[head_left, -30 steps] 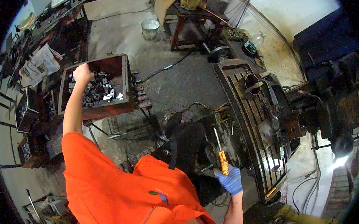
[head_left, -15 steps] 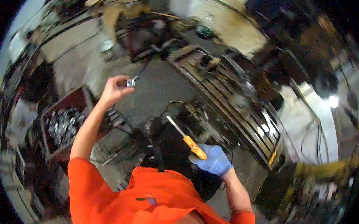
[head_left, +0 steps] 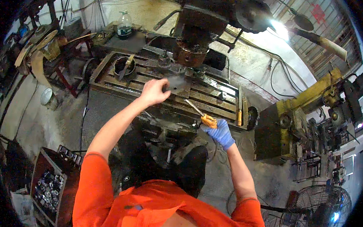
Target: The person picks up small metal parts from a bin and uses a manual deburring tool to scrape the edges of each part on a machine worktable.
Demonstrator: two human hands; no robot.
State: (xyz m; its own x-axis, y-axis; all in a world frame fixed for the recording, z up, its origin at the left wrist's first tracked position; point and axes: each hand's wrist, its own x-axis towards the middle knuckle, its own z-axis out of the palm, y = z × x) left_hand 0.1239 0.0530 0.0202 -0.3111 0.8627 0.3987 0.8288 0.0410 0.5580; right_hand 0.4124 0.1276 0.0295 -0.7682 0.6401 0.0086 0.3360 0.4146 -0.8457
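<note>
My bare left hand (head_left: 154, 92) is over the slotted metal machine table (head_left: 144, 87), fingers pinched. At its fingertips is a small grey metal part (head_left: 177, 83), smeared by motion, so its outline is unclear. To the right, my right hand (head_left: 221, 134), in a blue glove, is closed around the orange-yellow handle of a screwdriver (head_left: 208, 120). Its bare metal shaft points up and left, toward the table's middle, with the tip apart from my left hand. Above the table hangs the dark machine head (head_left: 191, 52).
A pot with a brush (head_left: 124, 67) stands on the table's left end; a yellow-handled tool (head_left: 239, 116) lies at its right end. A box of metal parts (head_left: 48, 188) sits at lower left. A fan (head_left: 316, 213) stands lower right. A yellow machine (head_left: 284, 114) is at right.
My view has swung right to face the machine table. My left hand with the metal part has come from beside the box to over the table. My right hand still grips the screwdriver, now nearer the table.
</note>
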